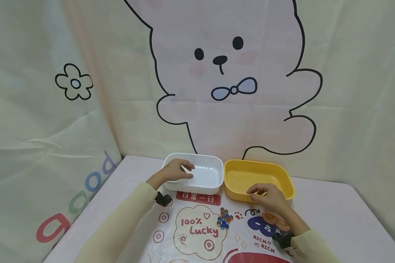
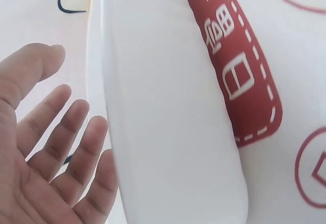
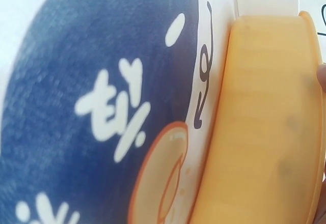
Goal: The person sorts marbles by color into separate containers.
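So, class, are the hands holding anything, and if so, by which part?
The left hand, over the white tub, holds nothing. Whether the right hand, at the near rim of the yellow tub, pinches anything small cannot be told.

Fabric-screened corner (image 1: pixel 110 124), cartoon-animal backdrop (image 1: pixel 266 109), printed tabletop (image 1: pixel 197 221)
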The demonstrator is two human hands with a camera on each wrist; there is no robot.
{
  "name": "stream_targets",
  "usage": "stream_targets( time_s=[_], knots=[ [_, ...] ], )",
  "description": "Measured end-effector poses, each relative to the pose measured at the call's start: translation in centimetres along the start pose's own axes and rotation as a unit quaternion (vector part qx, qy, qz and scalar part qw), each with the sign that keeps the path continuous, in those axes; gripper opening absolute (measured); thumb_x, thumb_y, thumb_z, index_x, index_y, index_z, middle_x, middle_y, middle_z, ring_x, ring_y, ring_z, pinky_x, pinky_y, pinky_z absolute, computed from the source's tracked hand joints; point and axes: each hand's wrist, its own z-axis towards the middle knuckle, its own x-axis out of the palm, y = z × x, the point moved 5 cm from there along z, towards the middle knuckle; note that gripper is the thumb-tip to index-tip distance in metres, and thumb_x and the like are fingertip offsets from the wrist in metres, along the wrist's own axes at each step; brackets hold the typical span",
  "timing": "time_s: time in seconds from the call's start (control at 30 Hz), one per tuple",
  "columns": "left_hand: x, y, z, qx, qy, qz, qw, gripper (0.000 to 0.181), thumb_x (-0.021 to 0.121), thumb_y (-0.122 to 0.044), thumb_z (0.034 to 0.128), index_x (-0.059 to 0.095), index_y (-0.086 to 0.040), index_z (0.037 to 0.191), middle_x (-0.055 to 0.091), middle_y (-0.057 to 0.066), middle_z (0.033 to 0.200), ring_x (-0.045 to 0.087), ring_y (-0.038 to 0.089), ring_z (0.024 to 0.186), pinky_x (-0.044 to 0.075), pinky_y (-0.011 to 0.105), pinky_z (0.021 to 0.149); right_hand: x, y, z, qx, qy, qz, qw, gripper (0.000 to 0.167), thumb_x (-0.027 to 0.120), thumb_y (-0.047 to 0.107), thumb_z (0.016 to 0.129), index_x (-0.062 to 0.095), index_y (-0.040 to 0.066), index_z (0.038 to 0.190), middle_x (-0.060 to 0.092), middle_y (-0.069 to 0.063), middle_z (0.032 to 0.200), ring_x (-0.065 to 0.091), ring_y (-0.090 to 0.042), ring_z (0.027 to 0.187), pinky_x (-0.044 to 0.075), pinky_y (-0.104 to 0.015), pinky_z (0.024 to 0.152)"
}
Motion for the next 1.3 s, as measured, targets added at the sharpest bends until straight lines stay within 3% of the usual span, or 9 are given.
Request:
stream_targets(
  time_s=[0.2, 0.43, 0.67, 0.9, 1.07, 1.3],
  knots=[
    [0.4, -1.7, -1.6, 0.04, -0.005, -0.009, 0.9992, 0.036, 0.077, -0.022, 0.0799, 0.068, -0.009, 0.113, 0.067, 0.005, 0.106, 0.065, 0.016, 0.087, 0.053, 0.026, 0.071, 0.0, 0.0, 0.1, 0.001, 0.001, 0.001, 1.0, 0.009, 0.072, 0.033, 0.085, 0.074, 0.027, 0.092, 0.068, 0.007, 0.095, 0.054, -0.016, 0.088, 0.046, -0.03, 0.077],
    [1.1, -3.4, -3.7, 0.062, -0.049, -0.005, 0.9969, 0.036, 0.078, -0.026, 0.0779, 0.07, -0.01, 0.109, 0.07, 0.003, 0.104, 0.065, 0.018, 0.088, 0.053, 0.027, 0.074, -0.1, 0.0, 0.1, 0.001, 0.001, 0.004, 1.0, 0.009, 0.072, 0.034, 0.085, 0.073, 0.028, 0.092, 0.069, 0.006, 0.095, 0.054, -0.017, 0.088, 0.045, -0.032, 0.078],
    [2.0, -5.0, -5.4, 0.081, -0.069, -0.033, 0.9938, 0.027, 0.078, -0.027, 0.078, 0.07, -0.021, 0.103, 0.071, -0.001, 0.105, 0.065, 0.018, 0.092, 0.052, 0.029, 0.076, 0.0, -0.2, 0.2, 0.0, -0.001, -0.002, 1.0, 0.008, 0.072, 0.034, 0.085, 0.073, 0.028, 0.091, 0.069, 0.007, 0.095, 0.054, -0.016, 0.088, 0.045, -0.031, 0.078],
    [3.5, -5.7, -6.2, 0.081, -0.053, -0.068, 0.993, 0.027, 0.077, -0.026, 0.0791, 0.071, -0.018, 0.104, 0.071, 0.002, 0.105, 0.062, 0.02, 0.089, 0.052, 0.024, 0.067, 0.0, -0.3, 0.2, -0.003, -0.003, -0.001, 1.0, 0.009, 0.072, 0.034, 0.085, 0.073, 0.028, 0.092, 0.068, 0.007, 0.094, 0.054, -0.017, 0.088, 0.045, -0.032, 0.079],
    [5.0, -6.0, -6.6, 0.084, -0.036, -0.07, 0.9933, 0.024, 0.077, -0.025, 0.0802, 0.072, -0.021, 0.103, 0.071, -0.002, 0.101, 0.059, 0.013, 0.08, 0.052, 0.021, 0.064, 0.0, -0.2, 0.2, -0.003, -0.003, -0.002, 1.0, 0.009, 0.072, 0.035, 0.085, 0.073, 0.028, 0.092, 0.068, 0.007, 0.095, 0.053, -0.017, 0.088, 0.045, -0.032, 0.078],
    [7.1, -6.3, -6.8, 0.088, -0.007, -0.078, 0.993, 0.025, 0.076, -0.025, 0.0805, 0.072, -0.021, 0.105, 0.072, -0.001, 0.104, 0.058, 0.021, 0.086, 0.048, 0.019, 0.072, 0.0, -0.2, 0.1, 0.005, -0.003, -0.003, 1.0, 0.009, 0.072, 0.034, 0.085, 0.074, 0.028, 0.092, 0.069, 0.007, 0.094, 0.054, -0.017, 0.088, 0.045, -0.031, 0.077]
  ],
)
